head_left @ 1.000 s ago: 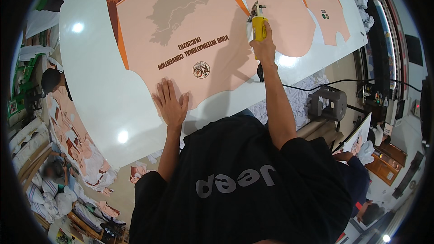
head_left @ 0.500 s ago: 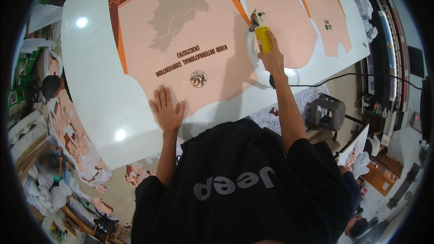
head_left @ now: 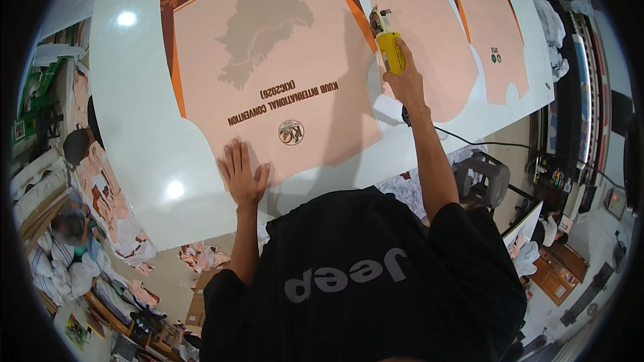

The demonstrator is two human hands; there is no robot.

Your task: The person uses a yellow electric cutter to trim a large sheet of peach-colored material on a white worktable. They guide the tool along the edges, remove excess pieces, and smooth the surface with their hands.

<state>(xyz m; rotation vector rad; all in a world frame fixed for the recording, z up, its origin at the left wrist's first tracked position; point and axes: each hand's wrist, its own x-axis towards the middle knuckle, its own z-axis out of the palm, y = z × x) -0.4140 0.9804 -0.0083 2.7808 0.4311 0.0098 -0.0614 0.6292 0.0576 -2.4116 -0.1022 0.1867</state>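
Observation:
A large peach fabric panel point(head_left: 315, 60) with a dark red and orange border, a grey map shape, printed lettering and a round emblem lies flat on the white table point(head_left: 134, 94). My left hand point(head_left: 243, 173) rests on its near left edge, fingers stretched out and palm down. In my right hand point(head_left: 406, 82) is a yellow hand-held electric fabric cutter point(head_left: 390, 52), gripped round its body. The cutter's metal head stands at the panel's right edge, by the narrow gap beside a second peach piece point(head_left: 429, 40). A white flap point(head_left: 389, 108) lies near my right wrist.
Another peach piece point(head_left: 493, 33) lies farther right. A black cord point(head_left: 483, 142) runs off to the right from near my right wrist. Fabric scraps point(head_left: 201, 255) lie on the floor at left. A grey chair-like object point(head_left: 483, 181) stands beyond the table's near right edge.
The cutter has moved a little farther away along the panel's right edge, with my right hand. A white flap now shows behind it. My left hand stays flat; the whole view has shifted slightly.

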